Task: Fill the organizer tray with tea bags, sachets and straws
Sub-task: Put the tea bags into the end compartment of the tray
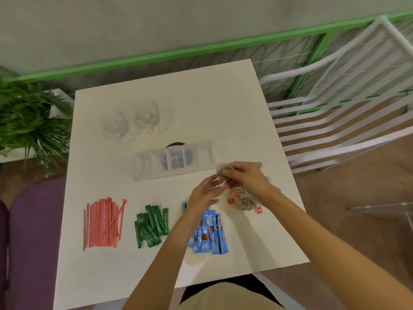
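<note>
Right of centre in the frame, the right hand (244, 179) has its fingers curled round a crumpled greyish paper tea bag (222, 170), pinching it just above the white square table (223, 97). The left hand (204, 194) reaches up from below with its fingers half bent, the tips at the lower edge of the same tea bag; whether it grips or only touches cannot be told. The held tea bag hangs just off the right end of the clear plastic organizer tray with divided compartments (143, 166), which lies across the middle of the table. A heap of greyish tea bags with red tags (244, 201) lies directly below the right hand, near the table's right edge.

Along the lower part of the table, from left to right, lie a bundle of red straws (101, 222), a pile of green stick sachets (152, 224) and a pile of blue stick sachets (211, 234), the last partly under the left forearm. Two clear glasses (116, 125) stand above the tray, towards the upper left.
</note>
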A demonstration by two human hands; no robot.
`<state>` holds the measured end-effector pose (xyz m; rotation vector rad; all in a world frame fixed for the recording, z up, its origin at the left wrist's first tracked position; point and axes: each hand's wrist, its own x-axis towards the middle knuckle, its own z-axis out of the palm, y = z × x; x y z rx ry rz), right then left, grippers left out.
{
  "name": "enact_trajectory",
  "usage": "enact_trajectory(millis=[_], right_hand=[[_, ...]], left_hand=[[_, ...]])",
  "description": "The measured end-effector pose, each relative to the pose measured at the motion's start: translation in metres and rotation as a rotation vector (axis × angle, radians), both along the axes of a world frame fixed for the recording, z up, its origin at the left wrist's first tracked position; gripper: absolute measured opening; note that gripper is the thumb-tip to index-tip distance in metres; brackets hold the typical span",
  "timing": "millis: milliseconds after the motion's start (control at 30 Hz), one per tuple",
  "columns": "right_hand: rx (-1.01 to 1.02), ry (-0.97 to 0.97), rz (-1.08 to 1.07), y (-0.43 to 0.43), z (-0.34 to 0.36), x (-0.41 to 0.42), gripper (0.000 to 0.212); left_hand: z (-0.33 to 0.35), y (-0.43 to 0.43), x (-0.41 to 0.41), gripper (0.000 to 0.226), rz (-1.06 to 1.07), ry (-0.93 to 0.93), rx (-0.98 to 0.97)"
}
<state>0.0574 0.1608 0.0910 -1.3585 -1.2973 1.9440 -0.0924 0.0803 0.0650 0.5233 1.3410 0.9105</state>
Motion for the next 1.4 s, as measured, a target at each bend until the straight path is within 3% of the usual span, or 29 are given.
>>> enact_trajectory(millis=[67,200,467,533,633,700,767,867,1200,1400], right_hand=[[-0.024,0.008,0.002,0.017,0.002,-0.012,0.019],[0.064,-0.079,-0.004,0.056,-0.004,-0.035,0.017],[0.335,-0.514,0.213,0.099,-0.032,-0.065,0.01],[0.377,-0.579,0.27,0.104,-0.038,-0.071,0.01],[0.435,-0.671,0.334,0.109,-0.044,-0.078,0.01],[0.467,-0.722,0.365,0.111,-0.048,-0.082,0.011],[0.494,-0.768,0.407,0.113,-0.051,-0.085,0.014],[0.509,-0.803,0.41,0.114,-0.057,-0.086,0.021],[0.419,-0.949,0.416,0.121,-0.073,-0.087,0.05],[0.365,-0.792,0.337,0.118,-0.061,-0.069,0.055]], left_hand=[[0.002,0.015,-0.007,0.049,-0.009,-0.043,0.021],[0.006,0.045,-0.028,0.045,0.031,-0.058,0.003],[-0.026,0.063,-0.051,0.027,-0.006,0.321,0.001],[-0.034,0.063,-0.055,0.028,-0.075,0.527,0.136],[-0.041,0.067,-0.065,0.032,-0.254,0.99,0.39],[-0.044,0.075,-0.071,0.05,-0.333,1.185,0.456],[-0.047,0.082,-0.077,0.076,-0.428,1.295,0.395],[-0.056,0.09,-0.087,0.094,-0.528,1.321,0.299],[-0.064,0.091,-0.095,0.095,-0.462,1.237,0.301],[-0.066,0.091,-0.092,0.091,-0.501,1.281,0.327]])
